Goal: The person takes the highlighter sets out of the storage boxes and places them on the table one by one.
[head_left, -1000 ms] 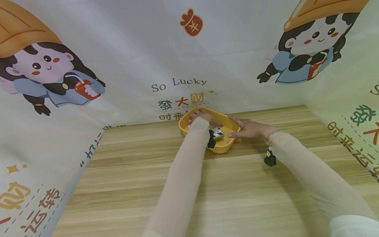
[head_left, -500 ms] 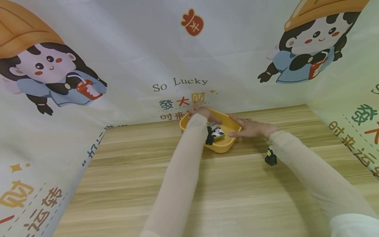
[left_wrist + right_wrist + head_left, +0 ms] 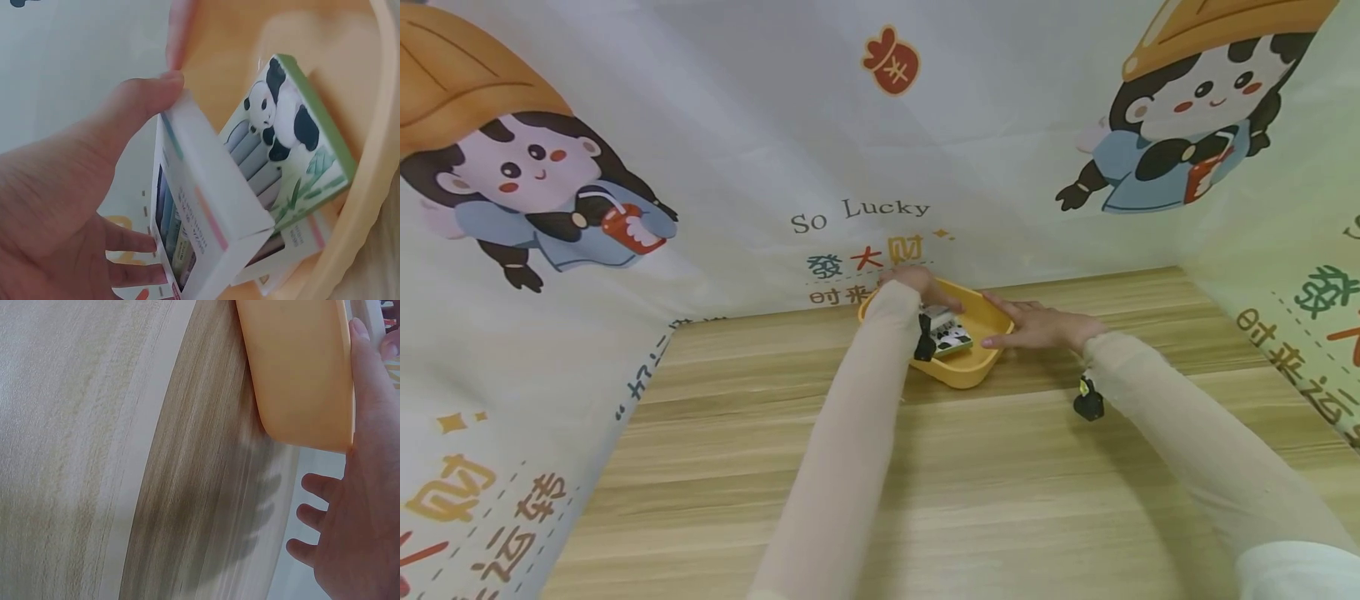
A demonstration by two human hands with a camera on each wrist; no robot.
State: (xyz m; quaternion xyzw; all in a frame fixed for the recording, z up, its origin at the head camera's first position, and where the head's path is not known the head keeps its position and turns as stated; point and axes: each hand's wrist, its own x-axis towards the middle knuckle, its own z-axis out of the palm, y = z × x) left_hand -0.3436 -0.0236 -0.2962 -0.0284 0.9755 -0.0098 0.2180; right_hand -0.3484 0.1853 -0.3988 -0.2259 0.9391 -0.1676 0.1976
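Observation:
A yellow plastic basket [image 3: 966, 377] stands against the back wall. My left hand [image 3: 917, 282] reaches into its left end. In the left wrist view that hand pinches a white box of highlighters [image 3: 206, 181], thumb on the upper end and fingers on the window side; the box stands tilted. Beside it lies a panda-printed box of pens [image 3: 281, 125], resting on another white box [image 3: 294, 245], mostly covered. My right hand [image 3: 1045, 327] rests on the basket's right end, thumb [image 3: 369, 369] over the rim, other fingers spread outside it.
The basket stands on a wood-grain table [image 3: 760, 450]. White printed cloth [image 3: 737, 133] hangs behind and at both sides, close to the basket's far edge. A black wrist strap piece [image 3: 1088, 400] hangs below my right sleeve.
My left hand has moved slightly up and back inside the basket, uncovering more of the panda box. The right hand stays at the rim. The whole view has shifted a little to the right.

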